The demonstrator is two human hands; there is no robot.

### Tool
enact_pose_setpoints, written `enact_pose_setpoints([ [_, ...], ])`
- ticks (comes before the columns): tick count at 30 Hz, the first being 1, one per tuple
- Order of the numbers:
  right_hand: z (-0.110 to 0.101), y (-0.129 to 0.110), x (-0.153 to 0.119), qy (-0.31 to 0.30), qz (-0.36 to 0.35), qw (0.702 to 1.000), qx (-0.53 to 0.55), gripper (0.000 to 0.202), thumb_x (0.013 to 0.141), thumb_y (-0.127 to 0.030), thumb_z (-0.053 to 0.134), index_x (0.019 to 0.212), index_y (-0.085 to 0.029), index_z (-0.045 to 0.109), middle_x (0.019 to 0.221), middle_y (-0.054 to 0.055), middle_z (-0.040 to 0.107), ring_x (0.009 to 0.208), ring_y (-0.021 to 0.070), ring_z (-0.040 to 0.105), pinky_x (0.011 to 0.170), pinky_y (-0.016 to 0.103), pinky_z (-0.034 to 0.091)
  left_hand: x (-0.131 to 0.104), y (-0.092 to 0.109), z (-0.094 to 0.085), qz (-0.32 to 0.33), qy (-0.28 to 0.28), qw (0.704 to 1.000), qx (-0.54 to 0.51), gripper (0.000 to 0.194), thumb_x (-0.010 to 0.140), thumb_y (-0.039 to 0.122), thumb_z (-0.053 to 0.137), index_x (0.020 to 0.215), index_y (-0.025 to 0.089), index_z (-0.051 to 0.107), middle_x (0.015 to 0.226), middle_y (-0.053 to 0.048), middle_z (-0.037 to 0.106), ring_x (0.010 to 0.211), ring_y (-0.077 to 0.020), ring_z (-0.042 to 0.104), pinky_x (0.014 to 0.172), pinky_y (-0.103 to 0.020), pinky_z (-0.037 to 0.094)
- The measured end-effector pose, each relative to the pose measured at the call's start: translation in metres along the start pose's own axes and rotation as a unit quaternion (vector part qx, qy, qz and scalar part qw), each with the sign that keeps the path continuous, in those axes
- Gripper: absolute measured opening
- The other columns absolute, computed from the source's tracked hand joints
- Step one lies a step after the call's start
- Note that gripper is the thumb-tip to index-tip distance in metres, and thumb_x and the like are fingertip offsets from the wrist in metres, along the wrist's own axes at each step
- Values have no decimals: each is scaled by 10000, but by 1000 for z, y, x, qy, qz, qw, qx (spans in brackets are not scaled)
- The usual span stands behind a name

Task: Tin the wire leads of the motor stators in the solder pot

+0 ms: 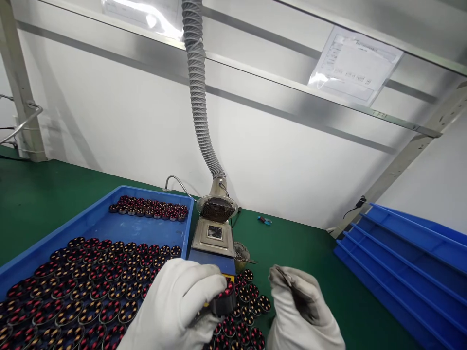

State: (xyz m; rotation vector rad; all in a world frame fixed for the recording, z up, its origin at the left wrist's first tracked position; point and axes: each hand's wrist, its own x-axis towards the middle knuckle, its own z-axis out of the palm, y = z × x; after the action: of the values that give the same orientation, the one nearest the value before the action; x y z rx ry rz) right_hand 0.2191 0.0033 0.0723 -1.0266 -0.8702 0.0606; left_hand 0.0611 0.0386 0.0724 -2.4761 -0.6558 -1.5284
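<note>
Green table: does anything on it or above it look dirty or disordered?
The right hand, in a white cloth glove, shows dark grey stains. Round black parts with red or yellow marks lie jumbled on the green table, unlike the rows in the blue plastic tray.

The left hand point(174, 304) wears a white cloth glove point(160, 313), lightly creased over the fingers. The right hand point(301, 308) wears a matching white glove point(292, 330) (visibly the grubbier one), with dark grey smudges around the fingertips and along the inner side.
</note>
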Motion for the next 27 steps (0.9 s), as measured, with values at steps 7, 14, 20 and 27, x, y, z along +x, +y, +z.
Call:
enact_pose_setpoints([
  [7, 20, 8, -10, -339, 290, 872, 202, 420, 605, -453, 768, 936, -207, 686, 893, 95, 709, 828, 252, 659, 753, 377, 537, -5, -1, 3, -40, 22, 999, 25, 196, 910, 254, 447, 1053, 165, 547, 964, -75, 681, 894, -194, 612, 764, -328, 491],
  [14, 24, 35, -19, -330, 388, 816, 273, 299, 587, -389, 788, 851, -274, 709, 806, 50, 719, 816, 251, 670, 743, 404, 548, -2, -6, -6, -100, -39, 986, -125, 194, 871, 281, 544, 1065, 267, 555, 988, -2, 678, 873, -139, 629, 770, -244, 511],
  [20, 22, 46, -23, -321, 428, 785, 313, 387, 512, -433, 818, 839, -254, 714, 800, 57, 730, 736, 235, 672, 631, 362, 557, -2, -7, -7, -120, -42, 982, -140, 218, 869, 305, 555, 1085, 276, 560, 997, -5, 675, 903, -136, 622, 804, -245, 488],
  [27, 22, 14, -26, -313, 504, 736, 326, 311, 595, -379, 793, 871, -267, 705, 770, 22, 723, 667, 191, 676, 651, 370, 556, -3, -12, -3, -133, -1, 961, -241, 267, 919, 386, 435, 888, 221, 642, 807, -16, 688, 758, -143, 626, 726, -248, 490],
])
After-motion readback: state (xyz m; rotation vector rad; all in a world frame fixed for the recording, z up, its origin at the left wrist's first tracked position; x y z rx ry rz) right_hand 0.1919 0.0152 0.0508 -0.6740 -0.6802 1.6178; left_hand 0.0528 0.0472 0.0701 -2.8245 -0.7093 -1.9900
